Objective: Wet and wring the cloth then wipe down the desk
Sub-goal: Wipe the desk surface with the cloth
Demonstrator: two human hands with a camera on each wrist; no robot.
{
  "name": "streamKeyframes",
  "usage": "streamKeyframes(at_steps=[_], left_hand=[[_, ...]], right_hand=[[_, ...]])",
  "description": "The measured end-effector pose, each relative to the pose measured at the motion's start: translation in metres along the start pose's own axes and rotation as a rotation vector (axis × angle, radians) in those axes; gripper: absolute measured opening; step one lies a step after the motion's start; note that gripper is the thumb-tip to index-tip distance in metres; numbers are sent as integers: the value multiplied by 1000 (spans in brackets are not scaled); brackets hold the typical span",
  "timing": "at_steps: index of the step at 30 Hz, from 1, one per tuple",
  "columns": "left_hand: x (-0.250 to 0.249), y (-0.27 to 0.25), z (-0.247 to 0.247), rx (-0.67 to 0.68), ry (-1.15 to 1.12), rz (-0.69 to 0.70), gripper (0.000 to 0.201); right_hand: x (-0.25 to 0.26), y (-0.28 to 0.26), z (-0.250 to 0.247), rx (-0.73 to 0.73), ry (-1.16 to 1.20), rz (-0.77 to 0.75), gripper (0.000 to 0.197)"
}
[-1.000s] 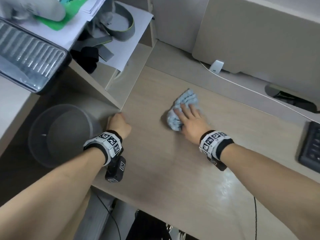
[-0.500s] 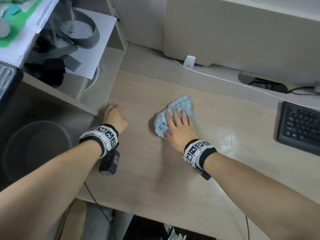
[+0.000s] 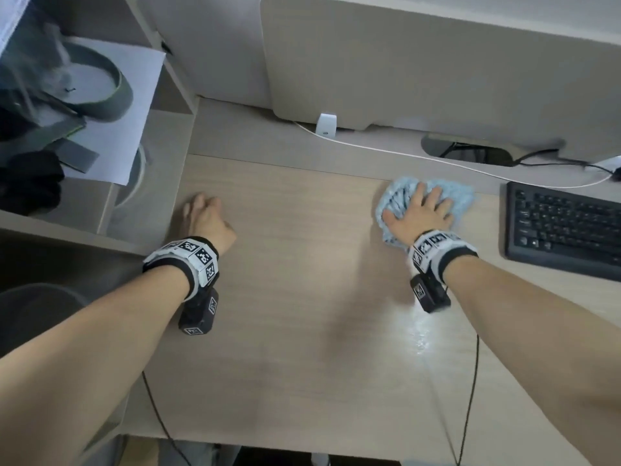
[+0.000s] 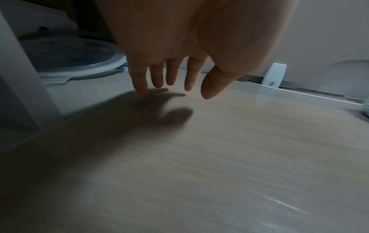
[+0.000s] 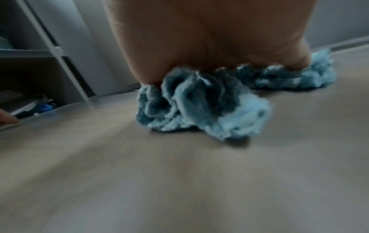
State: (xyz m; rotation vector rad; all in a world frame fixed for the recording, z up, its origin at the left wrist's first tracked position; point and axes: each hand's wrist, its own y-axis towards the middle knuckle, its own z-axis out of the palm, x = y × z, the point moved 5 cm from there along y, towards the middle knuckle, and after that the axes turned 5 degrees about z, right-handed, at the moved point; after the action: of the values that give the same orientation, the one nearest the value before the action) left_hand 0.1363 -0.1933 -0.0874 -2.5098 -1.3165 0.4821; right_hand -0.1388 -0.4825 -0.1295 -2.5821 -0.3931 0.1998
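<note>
1. Blue microfibre cloth (image 3: pixel 433 203) lies bunched at centre right of the head view, pressed flat under the right hand (image 3: pixel 416 216) on the wooden desk (image 3: pixel 302 297), beside the keyboard (image 3: pixel 564 227).
2. Left hand (image 3: pixel 206 222) rests relaxed, empty.
3. Wiping is under way; the next stroke should stop short of the keyboard.

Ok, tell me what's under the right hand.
The right hand presses flat on a crumpled blue cloth, which lies on the desk. The desk surface beneath the cloth is covered.

Wood-grain desk (image 3: pixel 295 348): blue cloth (image 3: pixel 460 200) bunched beside black keyboard (image 3: pixel 564 227); white cable (image 3: pixel 386 150) behind.
</note>
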Motion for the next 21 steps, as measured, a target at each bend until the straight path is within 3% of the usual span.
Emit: streamKeyframes(at_steps=[3,5,8,9,12,16,18,21], left_hand=[[8,8,-5,-30,9,10,49],[11,12,-6,-59,2,22,53],[14,16,-4,-53,-16,17,56],[15,17,-3,-44,-24,9,55],[14,19,-6,-16,-23,-14,52],[12,21,-10,-2,-18,-34,58],[12,21,-10,-7,-25,-34,59],[15,21,-8,-15,-22,-26,61]], right_hand=[[60,8,-14,-15,-45,-208,93],[98,-10,-9,-5,-92,-423,90],[102,-40,15,23,-109,-675,86],[87,-39,18,2,-83,-667,85],[38,-15,10,-34,-48,-442,87],[68,2,-6,-53,-62,-288,90],[112,-5,-9,-61,-60,-366,87],[175,-38,0,-67,-96,-627,86]])
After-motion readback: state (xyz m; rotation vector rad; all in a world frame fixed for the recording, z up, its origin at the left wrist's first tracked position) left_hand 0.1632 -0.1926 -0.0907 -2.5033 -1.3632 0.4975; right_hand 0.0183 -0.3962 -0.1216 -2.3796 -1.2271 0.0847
